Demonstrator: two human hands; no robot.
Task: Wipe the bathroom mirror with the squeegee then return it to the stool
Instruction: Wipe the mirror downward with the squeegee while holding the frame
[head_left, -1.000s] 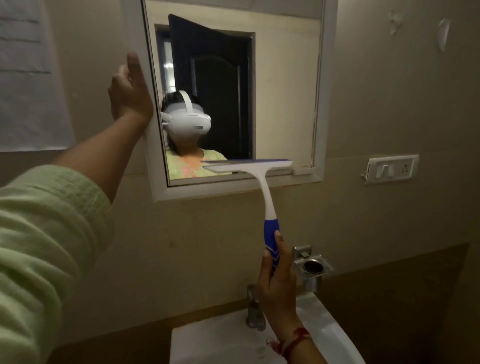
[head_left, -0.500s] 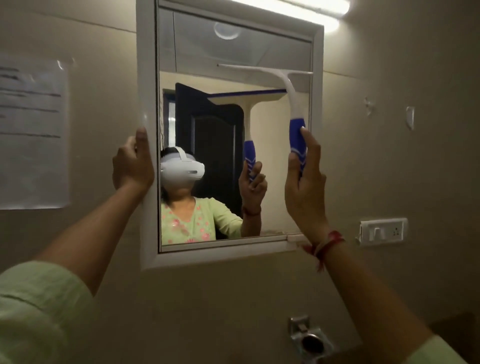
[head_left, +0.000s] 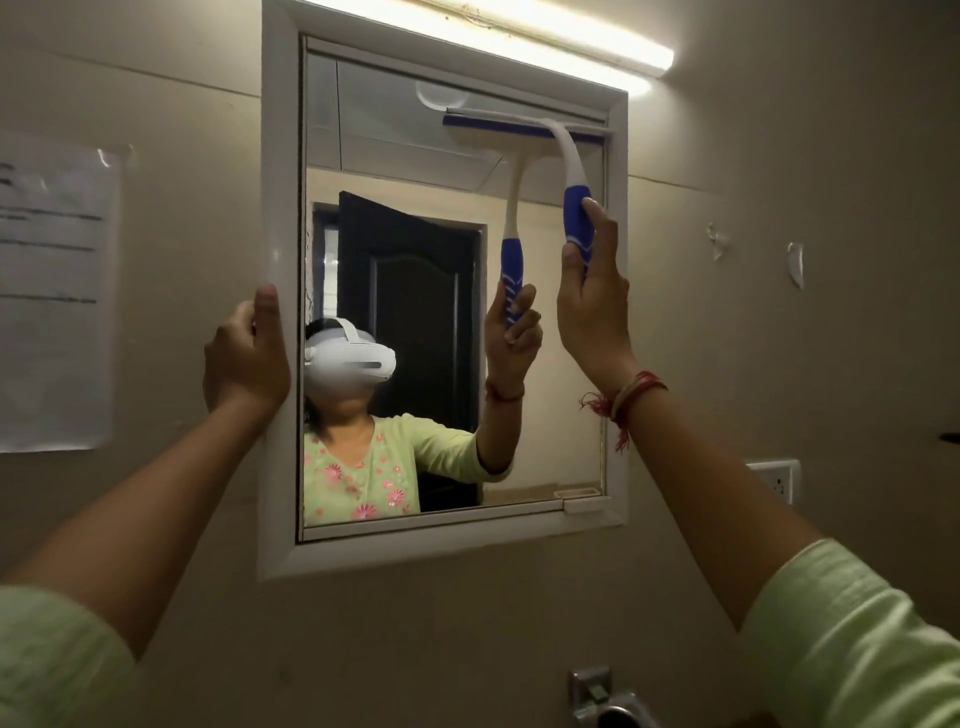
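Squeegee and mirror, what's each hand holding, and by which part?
The right hand grips the squeegee by its blue handle; the left hand holds the mirror frame at its left edge.

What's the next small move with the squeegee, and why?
Probably draw the squeegee straight down the glass. Its blade lies level at the top right of the mirror, near the frame, with the full height of glass below it. The right hand grips the blue handle and the left hand holds the frame's left edge, so a downward stroke looks ready.
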